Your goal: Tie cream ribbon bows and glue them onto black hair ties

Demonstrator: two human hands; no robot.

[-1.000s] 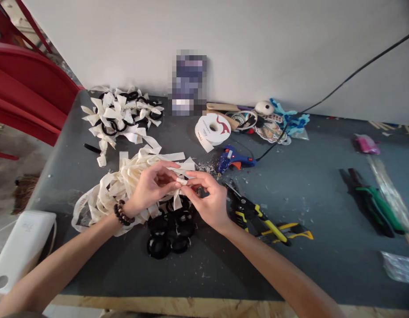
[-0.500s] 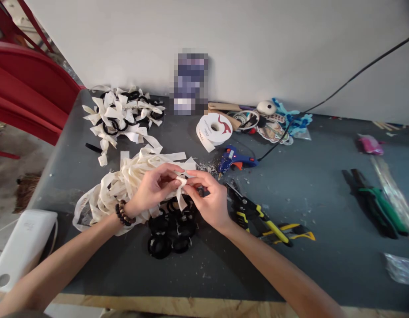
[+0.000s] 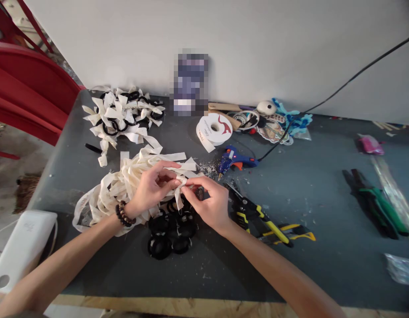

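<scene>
Both hands meet over the middle of the dark table (image 3: 224, 269), pinching one short piece of cream ribbon (image 3: 179, 197). My left hand (image 3: 155, 183) is closed on its knotted or folded middle, while my right hand (image 3: 209, 198) grips it from the other side; a loose end hangs down between them. Whether a hair tie is inside the fold is hidden by the fingers. Under and left of the hands lies a heap of cream ribbon strips (image 3: 114, 185). Black hair ties (image 3: 160, 245) are gathered just below the hands.
Ribbon-tied black hair ties (image 3: 121, 110) are piled at the back left. A ribbon spool (image 3: 213, 128), a blue glue gun (image 3: 235, 158) with a cord, and yellow-black pliers (image 3: 257, 216) lie to the right. Green-handled pliers (image 3: 376, 205) are farther right. A white power bank (image 3: 23, 249) sits at left.
My right fingers have shifted slightly down around the ribbon, and the thumb and forefinger are closer together. The hanging end has swung a little left. My left hand has barely moved.
</scene>
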